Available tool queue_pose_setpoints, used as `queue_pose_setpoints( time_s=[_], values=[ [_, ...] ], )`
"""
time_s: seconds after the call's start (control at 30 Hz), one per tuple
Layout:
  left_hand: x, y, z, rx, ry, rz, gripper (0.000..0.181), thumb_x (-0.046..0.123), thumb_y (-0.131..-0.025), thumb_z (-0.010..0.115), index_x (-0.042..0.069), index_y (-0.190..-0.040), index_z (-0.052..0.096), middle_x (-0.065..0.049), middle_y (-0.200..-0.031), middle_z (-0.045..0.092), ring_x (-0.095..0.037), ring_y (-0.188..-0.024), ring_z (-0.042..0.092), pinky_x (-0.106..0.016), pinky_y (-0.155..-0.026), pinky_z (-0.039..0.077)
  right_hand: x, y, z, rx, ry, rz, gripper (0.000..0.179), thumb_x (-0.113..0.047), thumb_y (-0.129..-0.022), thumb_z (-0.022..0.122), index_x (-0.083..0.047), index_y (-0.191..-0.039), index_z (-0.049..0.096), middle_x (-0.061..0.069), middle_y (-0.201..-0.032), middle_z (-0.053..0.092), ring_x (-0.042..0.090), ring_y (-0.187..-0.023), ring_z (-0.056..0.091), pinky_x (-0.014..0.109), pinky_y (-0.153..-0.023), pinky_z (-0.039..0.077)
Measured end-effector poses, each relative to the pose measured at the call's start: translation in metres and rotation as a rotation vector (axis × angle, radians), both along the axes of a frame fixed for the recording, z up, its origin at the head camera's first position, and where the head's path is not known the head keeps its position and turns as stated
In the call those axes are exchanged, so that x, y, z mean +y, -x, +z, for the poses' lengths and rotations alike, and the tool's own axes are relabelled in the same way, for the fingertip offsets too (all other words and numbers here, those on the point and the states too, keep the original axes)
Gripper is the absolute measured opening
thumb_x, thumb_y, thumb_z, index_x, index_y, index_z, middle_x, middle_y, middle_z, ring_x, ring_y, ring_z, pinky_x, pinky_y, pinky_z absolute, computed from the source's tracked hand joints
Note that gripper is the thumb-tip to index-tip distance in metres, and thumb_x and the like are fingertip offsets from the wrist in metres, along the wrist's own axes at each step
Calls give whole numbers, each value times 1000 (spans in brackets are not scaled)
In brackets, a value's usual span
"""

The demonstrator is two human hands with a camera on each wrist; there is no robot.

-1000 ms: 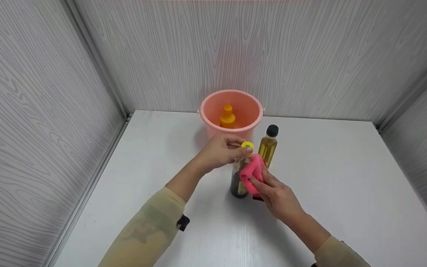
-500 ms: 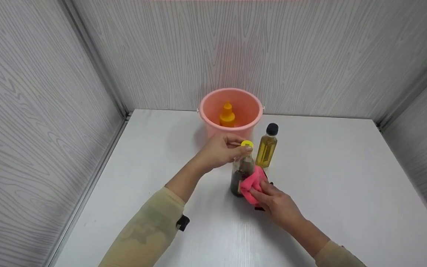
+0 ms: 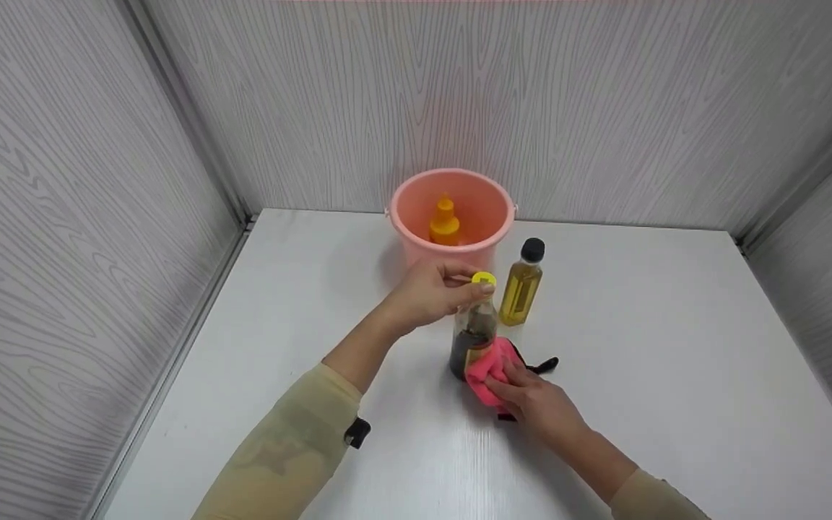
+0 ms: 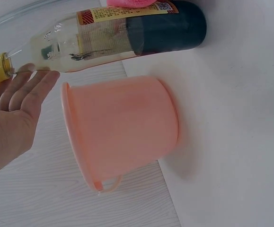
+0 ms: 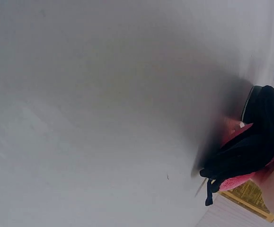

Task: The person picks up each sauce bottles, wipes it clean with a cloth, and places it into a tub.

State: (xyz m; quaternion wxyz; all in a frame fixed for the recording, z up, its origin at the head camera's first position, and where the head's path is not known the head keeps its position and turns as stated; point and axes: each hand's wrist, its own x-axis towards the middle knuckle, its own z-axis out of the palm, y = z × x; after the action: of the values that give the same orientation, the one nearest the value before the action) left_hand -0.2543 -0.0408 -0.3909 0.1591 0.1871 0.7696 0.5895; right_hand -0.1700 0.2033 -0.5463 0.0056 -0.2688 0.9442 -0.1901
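Note:
A clear glass bottle [image 3: 475, 325] with a yellow cap [image 3: 484, 279] and dark liquid in its lower part stands upright on the white table. My left hand [image 3: 430, 292] pinches it at the cap; in the left wrist view the fingers lie along the bottle's neck. A bunched pink cloth [image 3: 490, 372] is in the grip of my right hand [image 3: 542, 408], pressed to the lower right side of the bottle, over part of its label [image 4: 127, 13]. Black trim [image 5: 250, 142] hangs from the cloth close over the table, and a loop of it sticks out to the right.
Behind the bottle stands a pink bucket [image 3: 452, 253] with an orange squeeze bottle [image 3: 445, 224] inside. A black-capped bottle of yellow oil [image 3: 521, 292] stands just behind and right of the dark one. Wood-grain walls [image 3: 329, 108] enclose the table [image 3: 676, 347] at the back and sides.
My right hand has slid the cloth down the bottle from near its neck to its lower part, uncovering the oil bottle's lower half. The left hand keeps its hold on the cap.

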Motion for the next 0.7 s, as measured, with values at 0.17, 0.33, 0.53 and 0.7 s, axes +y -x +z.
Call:
queue_pose_setpoints(
  time_s=[0.17, 0.33, 0.53, 0.7],
  values=[
    [0, 0, -1, 2, -8, -4, 29, 35, -96, 82, 18, -120, 80, -1, -113, 76, -23, -106, 72, -36, -91, 61, -2, 0, 1, -62, -32, -13, 48, -18, -101, 74, -21, -147, 62, 19, -153, 55, 37, -141, 54, 53, -106, 52],
    [0, -1, -1, 9, -8, -4, 29, 35, -95, 82, 20, -120, 80, 0, -115, 75, -22, -107, 71, -36, -92, 61, -4, -1, -1, -70, -59, -12, 45, -18, -100, 75, -21, -145, 65, 20, -149, 58, 36, -137, 58, 52, -103, 54],
    [1, -2, 0, 7, -17, 1, 27, 34, -96, 82, 19, -119, 80, -1, -113, 75, -22, -106, 72, -36, -92, 61, -4, 0, -5, -23, -59, 18, 43, -17, -98, 78, -20, -140, 70, 22, -143, 63, 36, -129, 65, 50, -96, 59],
    [1, -3, 0, -4, -9, 16, 28, 34, -96, 82, 19, -119, 80, 0, -112, 76, -21, -107, 72, -35, -93, 61, -5, 0, -6, 21, -71, 42, 43, -18, -96, 81, -20, -138, 73, 23, -138, 67, 37, -122, 69, 50, -88, 63]
  ],
)
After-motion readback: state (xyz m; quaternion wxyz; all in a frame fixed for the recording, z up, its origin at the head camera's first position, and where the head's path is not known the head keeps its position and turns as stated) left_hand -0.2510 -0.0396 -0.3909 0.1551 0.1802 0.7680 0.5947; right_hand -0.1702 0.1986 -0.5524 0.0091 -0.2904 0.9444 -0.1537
